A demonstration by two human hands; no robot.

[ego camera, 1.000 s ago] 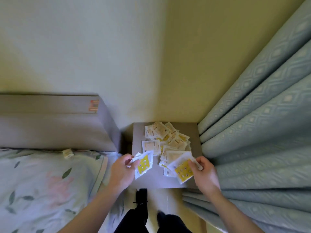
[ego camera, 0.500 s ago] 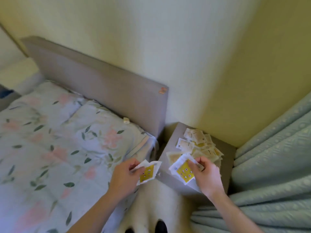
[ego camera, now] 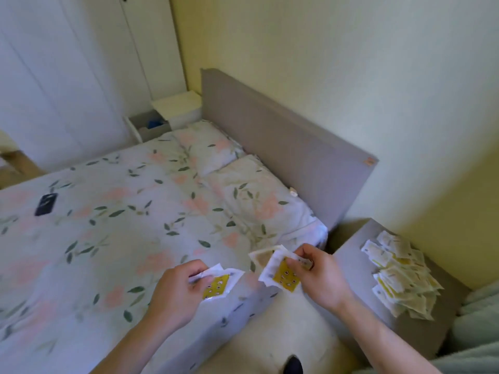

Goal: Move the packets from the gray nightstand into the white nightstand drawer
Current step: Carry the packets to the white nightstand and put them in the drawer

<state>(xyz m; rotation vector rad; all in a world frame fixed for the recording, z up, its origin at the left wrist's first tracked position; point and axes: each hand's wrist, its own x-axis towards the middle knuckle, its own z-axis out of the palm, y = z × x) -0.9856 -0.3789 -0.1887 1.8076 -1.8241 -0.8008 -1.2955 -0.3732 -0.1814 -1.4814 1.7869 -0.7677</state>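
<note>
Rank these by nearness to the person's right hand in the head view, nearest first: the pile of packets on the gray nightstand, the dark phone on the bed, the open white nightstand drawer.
From the right hand:
1. Pile of packets, just to its right on the gray nightstand.
2. Dark phone, far left on the bed.
3. White nightstand drawer, across the bed, against the far wall.

Just the one head cam here, wide-angle, looking forward and down from standing height over the bed (ego camera: 108, 225) corner. Both hands sit close at the bottom, left hand (ego camera: 175, 295) and right hand (ego camera: 321, 279). The gray nightstand (ego camera: 359, 268) is near on the right, the white nightstand (ego camera: 175, 106) far across the bed.
</note>
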